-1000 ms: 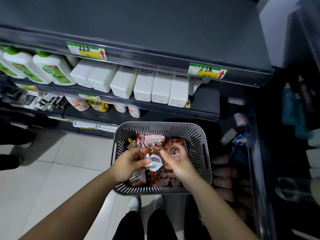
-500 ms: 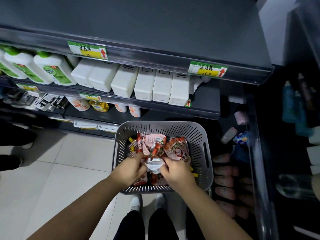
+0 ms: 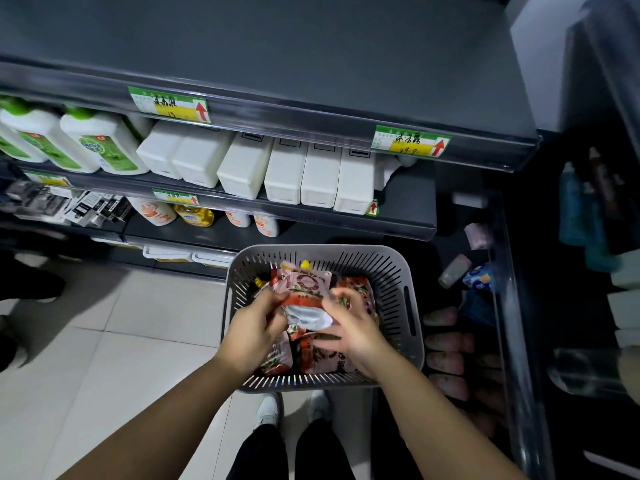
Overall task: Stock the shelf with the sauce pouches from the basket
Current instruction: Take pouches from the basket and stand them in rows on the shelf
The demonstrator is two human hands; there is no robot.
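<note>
A grey slotted basket (image 3: pixel 408 282) hangs in front of me, holding several red and pink sauce pouches with yellow caps. Both my hands are inside it. My left hand (image 3: pixel 254 329) and my right hand (image 3: pixel 349 325) together grip one sauce pouch (image 3: pixel 304 289), tilted up so its silver bottom faces me. More pouches (image 3: pixel 360 292) lie under and beside it. The dark grey shelf (image 3: pixel 277 39) at the top is bare, with green and yellow price tags (image 3: pixel 169 103) along its front rail.
White bottles (image 3: pixel 284 171) and green-capped bottles (image 3: pixel 100 143) fill the shelf below. Orange and yellow bottles (image 3: pixel 194 214) stand lower down. A dark rack with pinkish goods (image 3: pixel 450 341) is at the right. White floor tiles and someone's dark shoe (image 3: pixel 31 282) are at the left.
The pouch has risen from the pile and now stands higher between my two hands. The basket and view have shifted slightly.
</note>
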